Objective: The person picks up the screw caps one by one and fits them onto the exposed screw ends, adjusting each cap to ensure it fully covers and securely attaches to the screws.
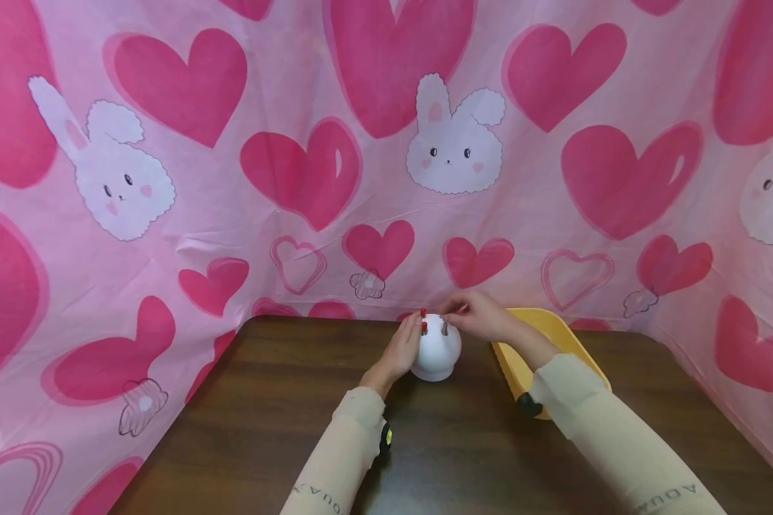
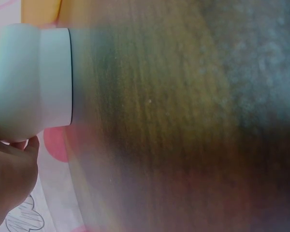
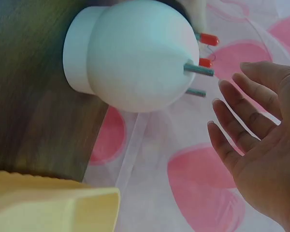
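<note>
A white round object on a short collar (image 1: pixel 434 355) stands on the table, with threaded metal rods (image 3: pixel 199 70) sticking out of its top. Two of the rods carry red caps (image 3: pixel 209 39); two show bare thread in the right wrist view. My left hand (image 1: pixel 402 349) rests along the object's left side, its fingers against the white wall. At the upper right of the object is my right hand (image 1: pixel 479 315), close to the bare rods. In the right wrist view its fingers are spread and slightly bent, with nothing visible between them.
To the right on the brown table (image 1: pixel 283 400) lies a yellow tray (image 1: pixel 570 336), partly behind the right forearm. A pink cloth (image 1: pixel 386 193) printed with hearts and rabbits hangs behind the table and along its sides.
</note>
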Available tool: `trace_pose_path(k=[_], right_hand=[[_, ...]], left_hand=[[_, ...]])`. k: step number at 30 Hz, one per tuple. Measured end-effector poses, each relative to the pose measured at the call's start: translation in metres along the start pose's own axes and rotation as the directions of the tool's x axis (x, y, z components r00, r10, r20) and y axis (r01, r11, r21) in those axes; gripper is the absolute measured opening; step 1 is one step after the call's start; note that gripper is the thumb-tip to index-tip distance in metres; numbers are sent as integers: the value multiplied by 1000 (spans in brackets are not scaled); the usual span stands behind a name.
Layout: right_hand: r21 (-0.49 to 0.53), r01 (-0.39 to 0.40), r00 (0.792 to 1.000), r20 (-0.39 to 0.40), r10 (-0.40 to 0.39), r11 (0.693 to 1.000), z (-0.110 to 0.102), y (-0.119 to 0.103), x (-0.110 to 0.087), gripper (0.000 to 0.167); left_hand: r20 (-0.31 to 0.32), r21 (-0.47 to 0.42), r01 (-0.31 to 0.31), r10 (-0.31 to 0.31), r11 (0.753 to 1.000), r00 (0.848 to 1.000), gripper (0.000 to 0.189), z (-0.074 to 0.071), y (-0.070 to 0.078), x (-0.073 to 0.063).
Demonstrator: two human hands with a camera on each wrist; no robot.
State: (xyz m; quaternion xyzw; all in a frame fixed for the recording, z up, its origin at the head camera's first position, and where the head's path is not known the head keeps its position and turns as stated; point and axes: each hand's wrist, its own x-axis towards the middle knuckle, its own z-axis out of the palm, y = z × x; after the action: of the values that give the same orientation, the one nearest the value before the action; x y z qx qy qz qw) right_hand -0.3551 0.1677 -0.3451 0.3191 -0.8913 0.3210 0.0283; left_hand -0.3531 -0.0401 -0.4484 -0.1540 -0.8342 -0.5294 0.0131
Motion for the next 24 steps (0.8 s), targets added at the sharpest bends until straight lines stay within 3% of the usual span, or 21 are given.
trace_pose_path(k=[6,15,24], right_hand=[[3,9,1000,14,-9,1000,-9,2,-3,18],[-32,-36,999,16,37,999,-19,6,-11,23],[-81,-2,1000,1,2,997,-27,22,-19,19]], left_hand=[[0,2,11,-11,1000,1000,60,0,1,0],[3,5,11,-11,1000,1000,59,0,0,-1],[3,-5,15,-15,1000,1000,60,1,-1,0]])
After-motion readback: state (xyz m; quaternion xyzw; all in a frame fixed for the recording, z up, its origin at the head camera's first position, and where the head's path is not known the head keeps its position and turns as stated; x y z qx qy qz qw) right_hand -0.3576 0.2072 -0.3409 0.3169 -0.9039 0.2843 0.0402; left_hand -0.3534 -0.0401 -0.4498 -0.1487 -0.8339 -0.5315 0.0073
